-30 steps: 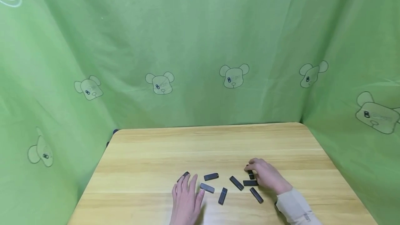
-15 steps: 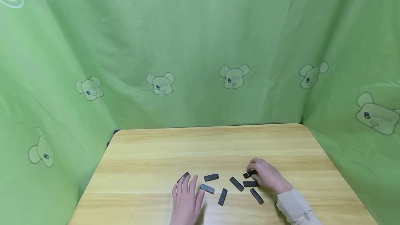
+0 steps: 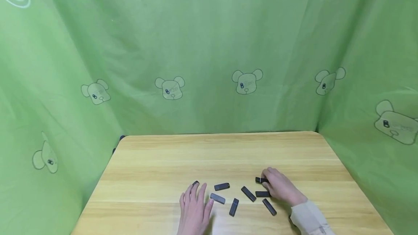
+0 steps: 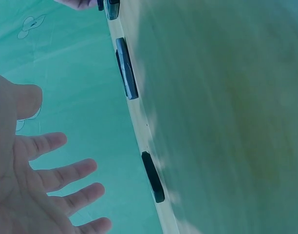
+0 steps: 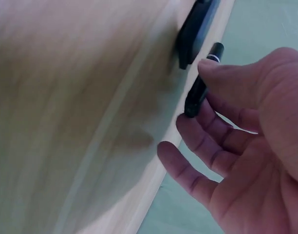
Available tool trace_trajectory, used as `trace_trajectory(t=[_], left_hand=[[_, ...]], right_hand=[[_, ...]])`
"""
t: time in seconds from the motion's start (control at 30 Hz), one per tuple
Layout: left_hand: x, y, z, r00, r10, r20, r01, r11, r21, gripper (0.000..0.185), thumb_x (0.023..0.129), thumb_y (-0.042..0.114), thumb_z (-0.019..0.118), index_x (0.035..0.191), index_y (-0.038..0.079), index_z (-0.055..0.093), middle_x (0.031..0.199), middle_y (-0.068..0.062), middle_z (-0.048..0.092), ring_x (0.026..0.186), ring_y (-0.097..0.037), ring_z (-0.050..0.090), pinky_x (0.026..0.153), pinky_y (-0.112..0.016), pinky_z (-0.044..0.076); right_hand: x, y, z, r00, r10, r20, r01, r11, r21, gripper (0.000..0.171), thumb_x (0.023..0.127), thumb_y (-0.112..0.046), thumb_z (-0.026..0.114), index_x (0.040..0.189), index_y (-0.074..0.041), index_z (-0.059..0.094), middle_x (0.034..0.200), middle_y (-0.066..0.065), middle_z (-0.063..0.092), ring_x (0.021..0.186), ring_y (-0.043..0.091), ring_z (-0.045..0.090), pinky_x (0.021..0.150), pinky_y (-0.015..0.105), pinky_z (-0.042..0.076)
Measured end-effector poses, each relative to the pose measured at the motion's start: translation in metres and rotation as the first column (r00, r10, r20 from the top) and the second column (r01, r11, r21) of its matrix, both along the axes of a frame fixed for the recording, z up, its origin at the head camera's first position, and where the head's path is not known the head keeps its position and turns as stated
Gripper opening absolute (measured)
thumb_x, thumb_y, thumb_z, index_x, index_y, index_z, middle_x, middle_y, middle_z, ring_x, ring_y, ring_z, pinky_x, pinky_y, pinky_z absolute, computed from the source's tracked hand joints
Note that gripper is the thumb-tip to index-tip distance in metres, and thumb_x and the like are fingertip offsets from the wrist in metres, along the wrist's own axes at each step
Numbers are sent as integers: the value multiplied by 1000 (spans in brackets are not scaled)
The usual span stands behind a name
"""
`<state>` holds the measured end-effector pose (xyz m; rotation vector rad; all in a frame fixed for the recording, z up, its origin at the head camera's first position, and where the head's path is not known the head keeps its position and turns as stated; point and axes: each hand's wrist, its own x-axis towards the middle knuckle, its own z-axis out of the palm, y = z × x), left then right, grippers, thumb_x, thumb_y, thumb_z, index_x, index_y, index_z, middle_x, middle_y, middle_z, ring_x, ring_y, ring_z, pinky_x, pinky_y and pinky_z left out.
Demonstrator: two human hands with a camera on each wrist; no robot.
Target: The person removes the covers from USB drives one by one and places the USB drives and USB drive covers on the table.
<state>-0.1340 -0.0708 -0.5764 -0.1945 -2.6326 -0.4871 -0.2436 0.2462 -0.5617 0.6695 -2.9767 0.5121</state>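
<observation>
My right hand (image 3: 281, 187) pinches a black USB stick (image 3: 260, 180) with a thin silver band. In the right wrist view, thumb and fingers hold this stick (image 5: 201, 87) by its middle, and one finger extends free of it. Just in front of the hand in the head view lies another dark stick (image 3: 263, 194). My left hand (image 3: 194, 209) is spread palm down with relaxed fingers and grips nothing. By its thumb lies a grey stick (image 3: 217, 198), and a dark stick (image 3: 195, 183) is partly hidden behind its fingers.
More dark sticks lie across the wooden table (image 3: 147, 162): one at the centre (image 3: 222, 186), a slanted stick (image 3: 248, 193), a stick nearer the front (image 3: 233, 207) and one at the right (image 3: 269, 207). A green curtain (image 3: 209, 111) surrounds the table.
The stick in my right hand has turned from pointing toward me to lying sideways, and the right fingers have closed up around it. My left hand has stayed in place. The head view has shifted slightly.
</observation>
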Motion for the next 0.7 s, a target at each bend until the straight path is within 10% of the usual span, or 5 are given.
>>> trace_trajectory(t=[0.37, 0.7], left_hand=[[-4, -1, 10, 1000, -8, -15, 8, 1000, 1, 47, 101, 34, 58, 142, 11, 52, 138, -19, 58, 132, -37, 49, 105, -65, 39], [-6, 1, 19, 999, -38, -37, 38, 999, -4, 43, 101, 32, 59, 138, 10, 56, 137, -19, 59, 132, -40, 50, 106, -64, 39]], right_hand=[[-2, -14, 18, 974, -22, -224, -1, 995, -102, 15, 90, -4, 73, 99, -6, 62, 90, 1, 58, 85, 13, 50, 72, 32, 48], [6, -29, 39, 975, -41, -219, 4, 986, -166, 14, 92, -7, 71, 103, -5, 62, 93, 1, 58, 83, 12, 49, 70, 30, 50]])
